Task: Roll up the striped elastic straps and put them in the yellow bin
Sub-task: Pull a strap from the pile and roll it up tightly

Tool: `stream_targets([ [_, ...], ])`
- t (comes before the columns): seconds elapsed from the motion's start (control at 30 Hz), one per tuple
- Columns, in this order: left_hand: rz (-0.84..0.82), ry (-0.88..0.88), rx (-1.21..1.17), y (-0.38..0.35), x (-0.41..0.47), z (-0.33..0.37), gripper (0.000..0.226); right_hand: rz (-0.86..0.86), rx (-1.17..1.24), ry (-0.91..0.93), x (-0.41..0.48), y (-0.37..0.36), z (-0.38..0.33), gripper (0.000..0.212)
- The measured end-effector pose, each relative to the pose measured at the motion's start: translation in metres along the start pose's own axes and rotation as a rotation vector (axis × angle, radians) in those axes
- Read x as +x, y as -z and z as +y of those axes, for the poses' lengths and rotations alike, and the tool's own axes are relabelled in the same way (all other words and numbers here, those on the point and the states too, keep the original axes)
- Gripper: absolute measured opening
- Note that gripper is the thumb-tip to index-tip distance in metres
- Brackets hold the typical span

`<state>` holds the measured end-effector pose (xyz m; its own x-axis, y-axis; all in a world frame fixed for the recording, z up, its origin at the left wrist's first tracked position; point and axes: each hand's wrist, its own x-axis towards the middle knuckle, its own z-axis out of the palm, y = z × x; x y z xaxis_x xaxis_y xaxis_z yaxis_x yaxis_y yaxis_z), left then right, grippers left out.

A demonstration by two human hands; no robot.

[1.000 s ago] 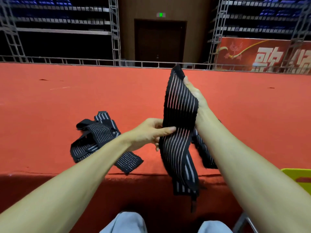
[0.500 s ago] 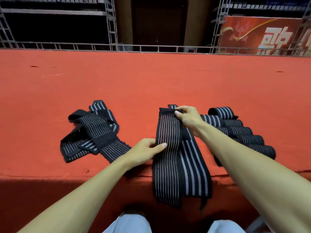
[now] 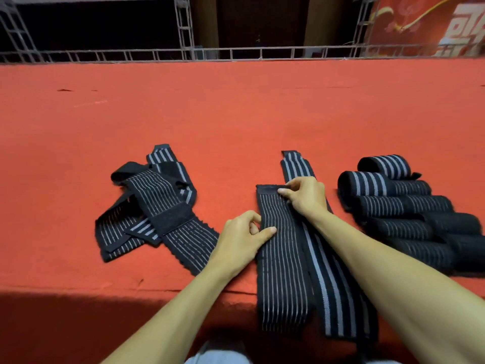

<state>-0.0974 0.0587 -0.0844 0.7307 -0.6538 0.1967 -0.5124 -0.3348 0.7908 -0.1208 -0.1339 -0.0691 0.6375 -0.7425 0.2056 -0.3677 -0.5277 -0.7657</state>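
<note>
A black strap with thin white stripes (image 3: 282, 271) lies flat on the red carpeted platform (image 3: 236, 114), its lower end hanging over the front edge. My right hand (image 3: 304, 197) pinches its far top end. On its left edge rests my left hand (image 3: 244, 237), thumb and fingers gripping the fabric. Under it, slightly to the right, lies a second strap with wider stripes (image 3: 322, 285). A tangled pile of unrolled straps (image 3: 152, 208) sits to the left. Several rolled straps (image 3: 404, 208) lie in a cluster to the right. The yellow bin is out of view.
The platform's front edge (image 3: 105, 287) drops off just before my knees (image 3: 217, 357). A metal railing (image 3: 236, 52) runs along the far side, with scaffolding and a red banner (image 3: 433, 22) behind it.
The strap was held up in the air by both hands; now it is laid flat on the platform. The camera has tilted down, and the yellow bin's corner left the view.
</note>
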Motion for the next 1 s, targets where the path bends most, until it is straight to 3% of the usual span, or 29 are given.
stream_targets([
  [0.1, 0.069, 0.021, -0.02, 0.0, 0.001, -0.001, 0.025, -0.028, 0.051, -0.102, 0.0, 0.002, -0.005, 0.014],
  [0.17, 0.066, 0.016, 0.027, 0.0, 0.001, -0.001, 0.027, -0.02, 0.064, -0.124, -0.001, 0.007, -0.008, 0.021],
  [0.3, 0.101, -0.011, 0.097, 0.002, -0.004, 0.005, 0.013, 0.02, -0.014, -0.022, -0.018, 0.009, -0.012, 0.027],
  [0.43, 0.058, 0.104, -0.146, 0.02, -0.007, 0.009, 0.009, -0.027, -0.059, 0.142, -0.048, -0.001, -0.026, 0.023],
  [0.5, 0.039, 0.078, -0.159, 0.038, -0.012, 0.003, 0.015, -0.133, -0.014, 0.184, -0.059, -0.007, -0.036, 0.019],
  [0.6, 0.161, 0.007, 0.059, 0.079, -0.023, -0.016, 0.019, -0.509, 0.077, 0.211, -0.073, -0.024, -0.058, 0.022],
  [0.67, 0.261, 0.016, 0.126, 0.104, -0.031, -0.036, 0.021, -0.645, 0.021, 0.256, -0.078, -0.038, -0.07, 0.027],
  [0.83, 0.592, 0.18, -0.136, 0.124, -0.039, -0.068, 0.026, -0.647, -0.117, 0.299, -0.08, -0.061, -0.09, 0.039],
  [1.0, 0.535, 0.111, -0.064, 0.12, -0.033, -0.072, 0.014, -0.707, -0.016, 0.244, -0.08, -0.074, -0.093, 0.045],
])
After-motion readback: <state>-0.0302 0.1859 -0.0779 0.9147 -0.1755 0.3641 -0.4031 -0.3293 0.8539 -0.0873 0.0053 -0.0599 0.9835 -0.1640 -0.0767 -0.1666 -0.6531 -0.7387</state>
